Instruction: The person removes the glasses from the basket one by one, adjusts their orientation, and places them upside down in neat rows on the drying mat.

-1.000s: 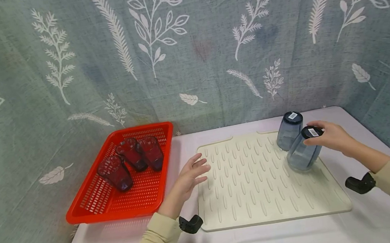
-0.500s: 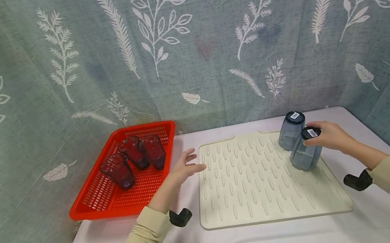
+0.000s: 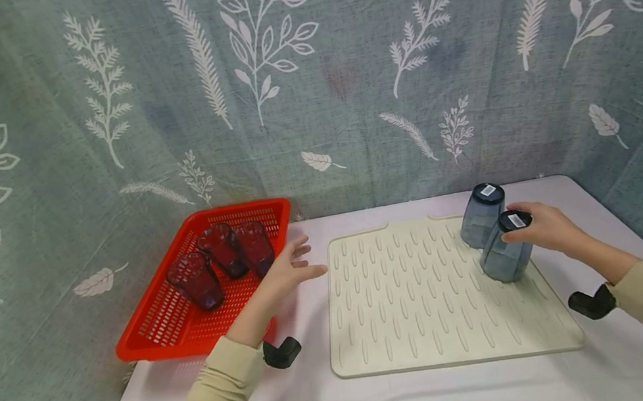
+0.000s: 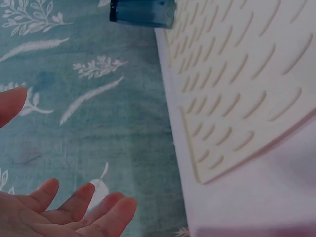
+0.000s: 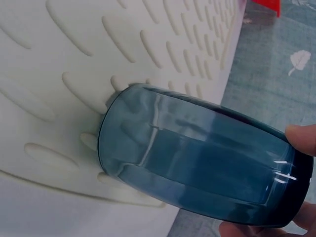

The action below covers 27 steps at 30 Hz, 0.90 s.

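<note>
Right hand (image 3: 541, 226) gripped the base of an inverted blue tumbler (image 3: 503, 252), fingers curled round its dark bottom; the tumbler stood tilted, rim on the ribbed cream drying mat (image 3: 429, 307) near the mat's far right corner. A second blue tumbler (image 3: 480, 215) stood upside down just behind it, close enough that contact could not be judged. Left hand (image 3: 285, 274) hovered with fingers spread and relaxed, holding nothing, between the mat and the red basket (image 3: 152, 332). Three dark red cups (image 3: 223, 251) lay inside the basket. White desk (image 3: 380, 399) beneath all.
</note>
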Each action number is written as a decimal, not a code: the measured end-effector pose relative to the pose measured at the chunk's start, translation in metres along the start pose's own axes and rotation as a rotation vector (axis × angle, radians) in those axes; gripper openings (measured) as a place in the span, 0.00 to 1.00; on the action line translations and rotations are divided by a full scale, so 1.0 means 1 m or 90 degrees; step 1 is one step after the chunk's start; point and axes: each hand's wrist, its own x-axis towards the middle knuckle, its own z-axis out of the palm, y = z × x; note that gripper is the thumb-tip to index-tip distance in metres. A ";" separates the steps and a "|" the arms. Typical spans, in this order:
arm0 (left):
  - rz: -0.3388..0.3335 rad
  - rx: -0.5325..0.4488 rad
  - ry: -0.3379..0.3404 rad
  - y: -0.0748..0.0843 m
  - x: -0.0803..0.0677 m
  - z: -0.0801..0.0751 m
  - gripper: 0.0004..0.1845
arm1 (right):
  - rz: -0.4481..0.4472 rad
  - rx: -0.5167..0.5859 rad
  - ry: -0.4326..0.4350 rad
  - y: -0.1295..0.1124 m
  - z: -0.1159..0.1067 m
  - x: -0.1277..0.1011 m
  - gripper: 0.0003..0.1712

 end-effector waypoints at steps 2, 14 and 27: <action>0.004 0.003 -0.002 0.003 -0.003 -0.007 0.42 | -0.002 0.004 -0.002 -0.001 0.000 -0.001 0.48; 0.012 0.013 0.021 0.014 -0.022 -0.056 0.43 | 0.014 0.055 -0.017 0.003 0.005 -0.007 0.56; 0.016 0.035 0.100 0.007 -0.037 -0.109 0.47 | -0.001 0.101 0.008 0.000 0.006 -0.028 0.58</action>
